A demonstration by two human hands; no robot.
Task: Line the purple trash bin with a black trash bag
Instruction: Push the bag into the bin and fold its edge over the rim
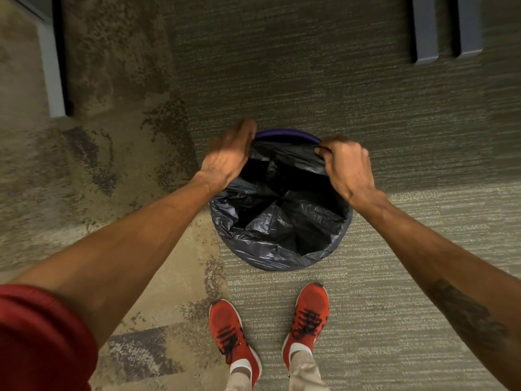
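Note:
The purple trash bin [284, 134] stands on the carpet in front of my feet; only an arc of its far rim shows. A black trash bag [279, 221] sits inside it, with its edge folded over the near and side rim. My left hand [228, 159] grips the bag's edge at the far left of the rim, slightly blurred. My right hand [348, 167] pinches the bag's edge at the far right of the rim. Between the hands the bag's far edge lies just inside the bare purple rim.
Grey and tan patterned carpet [366, 94] covers the floor. My red shoes [234, 334] stand just behind the bin. A grey furniture leg [53, 80] rises at the far left, and two grey legs [425, 32] stand at the far right.

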